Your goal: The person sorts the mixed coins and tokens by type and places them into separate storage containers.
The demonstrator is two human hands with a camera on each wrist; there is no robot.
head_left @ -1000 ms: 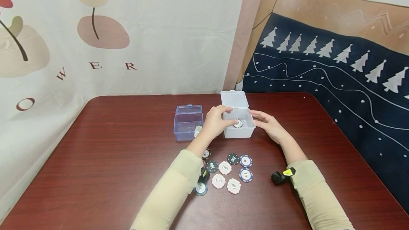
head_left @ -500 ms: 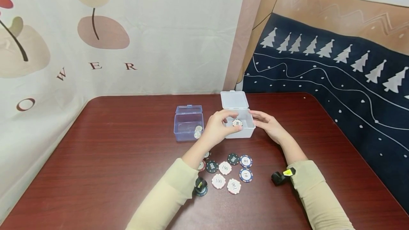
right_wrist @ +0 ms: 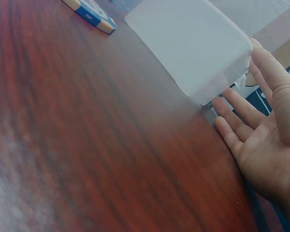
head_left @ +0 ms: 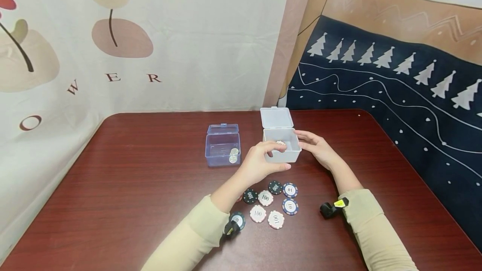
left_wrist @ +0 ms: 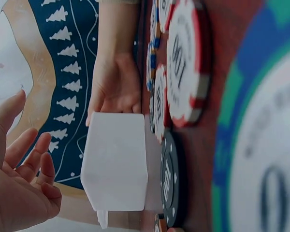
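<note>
White plastic box sits lid-open at mid-table, one chip inside. It is steadied by the right hand, fingers straight against its right wall. The left hand is held empty, fingers loosely curled, just in front. Loose chips near the wrist are best lifted singly and lowered inside without nudging the box.

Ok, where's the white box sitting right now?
In the head view the white box stands open past the middle of the table, between the left hand and the right hand, right of the blue box, behind the loose chips.
</note>
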